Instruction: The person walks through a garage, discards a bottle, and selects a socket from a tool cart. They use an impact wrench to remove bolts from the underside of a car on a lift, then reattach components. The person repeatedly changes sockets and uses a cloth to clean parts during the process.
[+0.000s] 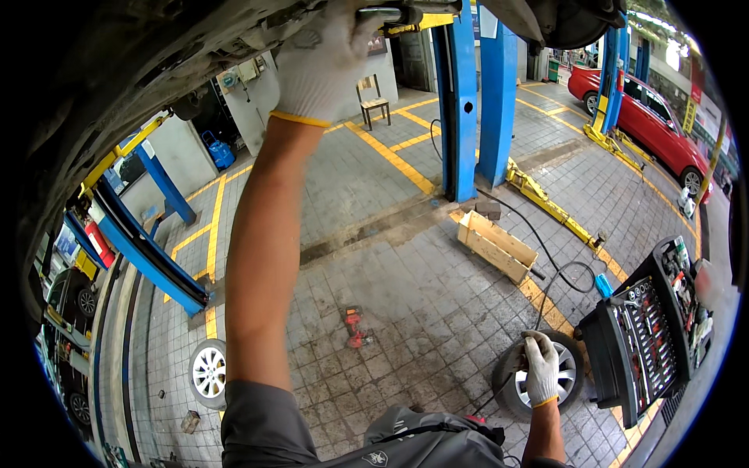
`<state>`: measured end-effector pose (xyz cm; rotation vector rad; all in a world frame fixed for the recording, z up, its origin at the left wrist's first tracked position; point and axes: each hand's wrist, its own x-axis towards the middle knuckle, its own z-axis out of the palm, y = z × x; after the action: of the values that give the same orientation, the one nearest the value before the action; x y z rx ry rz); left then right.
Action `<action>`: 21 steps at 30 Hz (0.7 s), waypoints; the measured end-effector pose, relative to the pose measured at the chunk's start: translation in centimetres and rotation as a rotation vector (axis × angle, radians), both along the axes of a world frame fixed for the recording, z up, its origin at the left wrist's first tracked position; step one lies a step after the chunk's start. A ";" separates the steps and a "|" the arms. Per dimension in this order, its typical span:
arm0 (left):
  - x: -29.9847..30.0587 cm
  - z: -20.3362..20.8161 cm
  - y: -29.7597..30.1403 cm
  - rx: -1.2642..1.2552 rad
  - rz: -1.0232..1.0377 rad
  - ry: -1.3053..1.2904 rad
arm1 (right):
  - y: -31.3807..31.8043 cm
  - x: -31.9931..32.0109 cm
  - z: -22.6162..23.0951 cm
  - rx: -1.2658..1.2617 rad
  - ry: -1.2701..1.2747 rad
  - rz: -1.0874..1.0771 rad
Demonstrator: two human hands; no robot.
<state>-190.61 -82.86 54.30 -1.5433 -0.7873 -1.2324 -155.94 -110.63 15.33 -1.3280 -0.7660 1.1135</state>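
Observation:
My left hand [324, 66], in a white knit glove with a yellow cuff, is raised against the underside of a lifted car [195, 47]. Its fingers are blurred and partly cut off by the top edge. Just right of them is a shiny metal cylinder [388, 15]; whether I grip it cannot be made out. Lower right, my gloved right hand [541, 368] is held in front of a wheel with a silver rim [571, 373]. Its fingers are curled together, and a thin dark thing shows beside them. What they hold is too small to name.
A red-and-black cordless power tool [355, 326] lies on the tiled floor [421, 312]. An open black tool case [644, 343] stands at right, near a wooden box [497, 246] and a black hose [558, 269]. Blue lift posts [458, 109] rise ahead. Another wheel [208, 373] lies left.

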 end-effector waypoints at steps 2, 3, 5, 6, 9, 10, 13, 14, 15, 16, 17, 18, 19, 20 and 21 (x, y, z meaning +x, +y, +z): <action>1.9 0.1 -2.2 -0.014 0.004 0.044 | -0.4 -1.1 0.4 -0.036 0.001 0.019; 2.6 0.1 -2.7 -0.101 0.010 -0.049 | -0.4 -1.0 -0.4 -0.016 -0.016 0.041; 2.9 -0.1 -3.0 -0.275 -0.049 -0.167 | -0.9 -1.1 -0.6 -0.015 -0.039 0.020; 3.3 -0.1 -3.1 -0.360 -0.077 -0.218 | -1.2 -1.2 -0.5 -0.012 -0.043 0.010; 0.3 -0.3 -0.9 -0.059 -0.150 0.033 | -1.8 -1.5 0.4 -0.025 0.009 -0.003; -0.6 -0.5 -0.2 -0.065 -0.150 0.071 | -2.2 -1.4 0.4 -0.032 0.019 -0.004; -1.6 -0.1 0.7 -0.306 -0.662 0.042 | -2.8 -1.2 0.6 -0.061 0.042 -0.013; -1.8 0.2 0.7 -0.208 -0.499 0.070 | -3.1 -1.2 0.8 -0.071 0.044 -0.013; -0.3 0.6 -1.3 -0.170 -0.195 0.013 | -3.5 -1.0 0.5 -0.067 0.050 -0.036; 0.6 0.1 -1.4 -0.201 -0.162 -0.104 | -3.9 -0.7 0.2 -0.064 0.025 -0.044; 1.1 -0.1 -1.9 -0.233 -0.113 -0.211 | -4.2 -0.6 -0.2 -0.060 0.011 -0.037; 1.7 -0.3 -2.3 -0.266 -0.065 -0.317 | -4.6 -0.5 -0.5 -0.057 -0.004 -0.033; 2.6 -0.1 -2.7 -0.401 -0.179 -0.407 | -5.1 -0.5 -0.2 -0.058 -0.014 -0.038; 1.9 0.0 -2.2 -0.464 -0.141 -0.399 | -5.9 -0.7 0.5 -0.085 -0.010 -0.051; 1.5 0.2 -1.4 -0.444 -0.093 -0.397 | -6.3 -0.4 -0.1 -0.056 -0.055 -0.059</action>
<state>-189.13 -84.23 54.54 -1.7190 -1.3302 -1.5307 -156.31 -116.91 15.26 -1.4247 -0.7358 1.0613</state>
